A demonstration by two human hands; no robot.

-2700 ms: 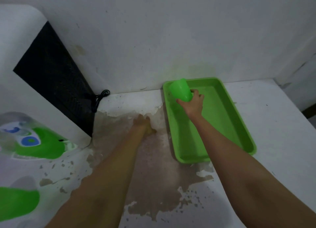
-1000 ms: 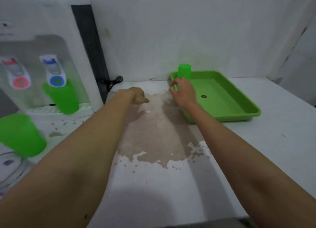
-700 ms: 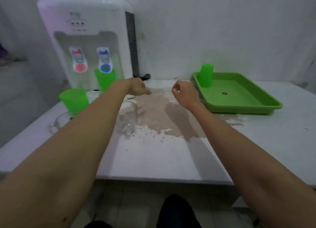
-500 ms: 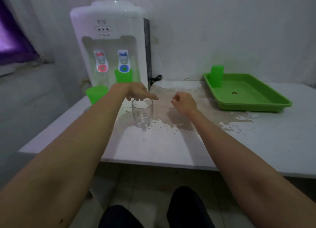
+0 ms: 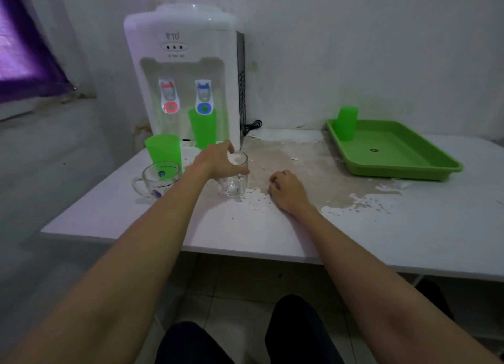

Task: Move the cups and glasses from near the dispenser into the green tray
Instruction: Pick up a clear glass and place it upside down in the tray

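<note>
The green tray (image 5: 403, 156) lies at the table's back right, with one green cup (image 5: 346, 123) upside down in its far left corner. By the white dispenser (image 5: 185, 50) a second green cup (image 5: 203, 127) stands under the blue tap. A third green cup (image 5: 162, 152) stands on the table to the left. In front of it is a clear glass mug (image 5: 159, 178) with a handle. My left hand (image 5: 218, 162) curls around a clear glass (image 5: 235, 183) that stands on the table. My right hand (image 5: 286, 189) rests as a loose fist just right of it, holding nothing.
The white table (image 5: 245, 227) has a worn brown patch (image 5: 300, 167) between the dispenser and the tray. A black power cord (image 5: 252, 125) lies behind the dispenser by the wall. A purple curtain (image 5: 21, 58) hangs at the far left. My legs show below the table's front edge.
My right hand left the green cup in the tray and drew back to the table's middle. My left hand came down onto the clear glass. The view pulled back and left.
</note>
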